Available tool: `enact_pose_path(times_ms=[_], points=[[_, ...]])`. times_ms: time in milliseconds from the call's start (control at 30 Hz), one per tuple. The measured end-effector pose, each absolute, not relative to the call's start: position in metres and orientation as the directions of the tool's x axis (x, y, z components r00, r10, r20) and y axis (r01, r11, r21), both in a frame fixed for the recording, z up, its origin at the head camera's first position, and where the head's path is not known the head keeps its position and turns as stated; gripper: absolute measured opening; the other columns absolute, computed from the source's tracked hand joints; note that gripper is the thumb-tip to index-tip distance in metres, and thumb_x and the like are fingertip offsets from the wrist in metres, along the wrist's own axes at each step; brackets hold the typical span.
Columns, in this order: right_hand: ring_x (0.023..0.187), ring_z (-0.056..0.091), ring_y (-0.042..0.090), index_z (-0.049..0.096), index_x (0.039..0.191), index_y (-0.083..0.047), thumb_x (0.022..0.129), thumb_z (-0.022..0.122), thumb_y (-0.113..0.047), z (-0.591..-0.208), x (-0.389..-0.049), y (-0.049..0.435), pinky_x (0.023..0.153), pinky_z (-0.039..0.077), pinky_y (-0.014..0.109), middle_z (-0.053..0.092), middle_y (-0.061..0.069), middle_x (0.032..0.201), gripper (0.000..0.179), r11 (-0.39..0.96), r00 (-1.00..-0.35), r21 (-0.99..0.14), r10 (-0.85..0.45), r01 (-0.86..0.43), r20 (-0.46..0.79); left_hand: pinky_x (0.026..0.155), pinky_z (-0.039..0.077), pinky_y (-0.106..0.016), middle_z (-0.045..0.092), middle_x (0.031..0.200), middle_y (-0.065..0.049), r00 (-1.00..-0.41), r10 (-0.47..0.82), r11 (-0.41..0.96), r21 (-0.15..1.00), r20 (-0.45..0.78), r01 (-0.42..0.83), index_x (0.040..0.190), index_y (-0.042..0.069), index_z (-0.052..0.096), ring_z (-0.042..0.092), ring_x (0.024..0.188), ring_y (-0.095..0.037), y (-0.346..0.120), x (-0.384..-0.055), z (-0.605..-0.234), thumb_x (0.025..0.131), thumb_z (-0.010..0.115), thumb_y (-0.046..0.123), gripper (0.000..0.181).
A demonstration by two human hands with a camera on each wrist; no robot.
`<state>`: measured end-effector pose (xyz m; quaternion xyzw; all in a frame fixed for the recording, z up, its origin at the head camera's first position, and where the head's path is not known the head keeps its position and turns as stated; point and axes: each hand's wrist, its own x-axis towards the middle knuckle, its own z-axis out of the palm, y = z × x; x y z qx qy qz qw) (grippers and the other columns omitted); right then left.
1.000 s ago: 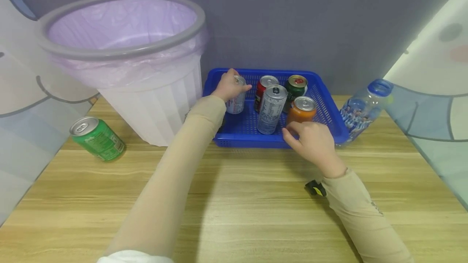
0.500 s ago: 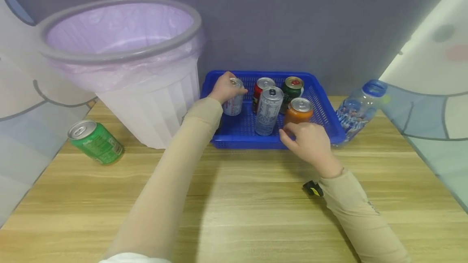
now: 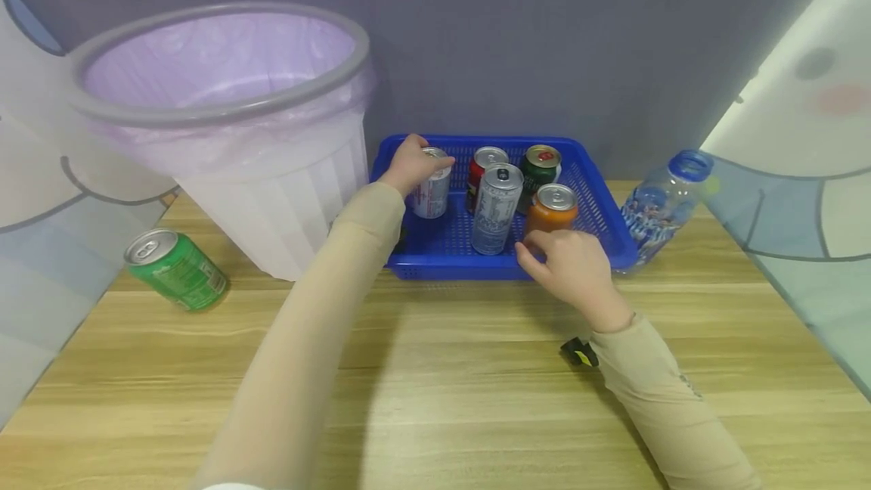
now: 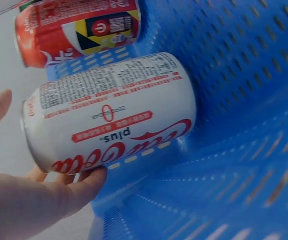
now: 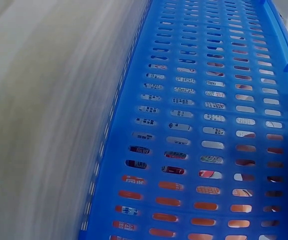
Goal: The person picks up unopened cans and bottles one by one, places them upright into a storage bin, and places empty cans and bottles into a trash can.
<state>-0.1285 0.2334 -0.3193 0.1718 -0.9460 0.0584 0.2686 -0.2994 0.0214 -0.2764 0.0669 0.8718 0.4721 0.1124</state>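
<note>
My left hand [image 3: 413, 166] is at a white can with red lettering, a Coca-Cola plus can [image 4: 116, 112], upright in the blue basket [image 3: 452, 269]. In the left wrist view its fingers lie along the can's side and the thumb stands apart from it. My right hand [image 3: 574, 267] holds the basket's front rim, its fingers bent over it; the right wrist view shows only the perforated wall [image 5: 199, 140]. An orange can [image 3: 553, 212] stands just behind that hand. Beside it stand a tall silver can [image 3: 497, 210], a red can [image 3: 487, 161] and a dark green can [image 3: 539, 165].
A tall white bin [image 3: 286, 203] with a lilac liner stands left of the basket. A green can [image 3: 178, 271] leans in view at the far left. To the right is a clear bottle [image 3: 663, 203] with a blue neck. A small black object [image 3: 580, 352] sits beside the right sleeve.
The head view has shifted slightly, so the whole scene sits a little left and lower. Both hands keep their places at the white can and the basket rim.
</note>
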Motion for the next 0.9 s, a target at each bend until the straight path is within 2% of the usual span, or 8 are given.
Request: enact_pose_path(times_ms=[133, 533, 733, 900], points=[[0.04, 0.041, 0.02, 0.054, 0.063, -0.013, 0.085, 0.055, -0.033, -0.318, -0.129, 0.234, 0.037, 0.032, 0.034, 0.044, -0.001, 0.048, 0.03, 0.936, -0.794, -0.012, -0.293, -0.353, 0.533, 0.11, 0.034, -0.039, 0.042, 0.141, -0.014, -0.962, 0.218, 0.53, 0.848, -0.164, -0.025, 0.141, 0.004, 0.033, 0.039, 0.132, -0.027, 0.02, -0.298, -0.266, 0.089, 0.065, 0.032, 0.067], [0.04, 0.042, 0.02, 0.057, 0.065, -0.011, 0.085, 0.055, -0.033, -0.319, -0.132, 0.235, 0.037, 0.033, 0.035, 0.046, 0.0, 0.049, 0.03, 0.933, -0.793, -0.014, -0.299, -0.361, 0.531, 0.111, 0.034, -0.038, 0.036, 0.148, -0.009, -0.948, 0.266, 0.563, 0.827, -0.175, 0.005, 0.143, 0.008, 0.03, 0.036, 0.135, -0.025, 0.021, -0.294, -0.243, 0.091, 0.061, 0.036, 0.066], [0.04, 0.042, 0.02, 0.057, 0.065, -0.011, 0.085, 0.055, -0.033, -0.319, -0.134, 0.233, 0.037, 0.033, 0.035, 0.047, 0.0, 0.049, 0.03, 0.93, -0.789, -0.016, -0.302, -0.367, 0.535, 0.106, 0.038, -0.037, 0.04, 0.145, -0.01, -0.945, 0.295, 0.579, 0.814, -0.145, 0.056, 0.141, 0.008, 0.034, 0.043, 0.129, -0.024, 0.017, -0.291, -0.236, 0.092, 0.059, 0.035, 0.061], [0.04, 0.041, 0.02, 0.056, 0.064, -0.012, 0.086, 0.055, -0.033, -0.319, -0.135, 0.233, 0.037, 0.033, 0.035, 0.046, 0.0, 0.048, 0.03, 0.93, -0.785, -0.008, -0.305, -0.367, 0.539, 0.1, 0.043, -0.034, 0.048, 0.139, -0.01, -0.947, 0.308, 0.544, 0.833, -0.088, 0.099, 0.134, 0.008, 0.045, 0.05, 0.121, -0.022, 0.01, -0.291, -0.228, 0.093, 0.058, 0.03, 0.048]])
